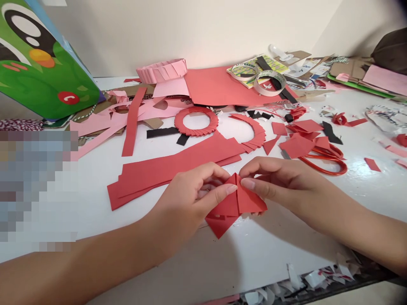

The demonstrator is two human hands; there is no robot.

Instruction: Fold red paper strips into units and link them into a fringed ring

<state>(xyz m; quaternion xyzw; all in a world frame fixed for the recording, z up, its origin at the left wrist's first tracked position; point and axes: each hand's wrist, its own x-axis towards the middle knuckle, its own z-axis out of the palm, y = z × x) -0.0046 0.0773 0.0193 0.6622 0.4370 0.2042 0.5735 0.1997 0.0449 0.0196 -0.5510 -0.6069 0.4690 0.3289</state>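
Observation:
Low over the white table [254, 254], both my hands pinch a folded red paper piece [237, 205] made of overlapping triangles. My left hand [190, 199] grips its left side with thumb on top and fingers curled under. My right hand [273, 180] pinches its upper edge between thumb and forefinger. Just behind the hands lie long red paper strips [171, 169]. Farther back sit a red ring of folded pieces [196, 121] and a half arc of the same pieces [252, 131].
Red scissors [324, 163] lie right of my hands among red folded scraps [299, 142]. At the back are a red sheet [219, 87], a pink paper crown [162, 70], tape rolls [269, 82] and pink strips [104, 123]. A green bag [41, 72] stands far left. Paper shreds [305, 279] line the front edge.

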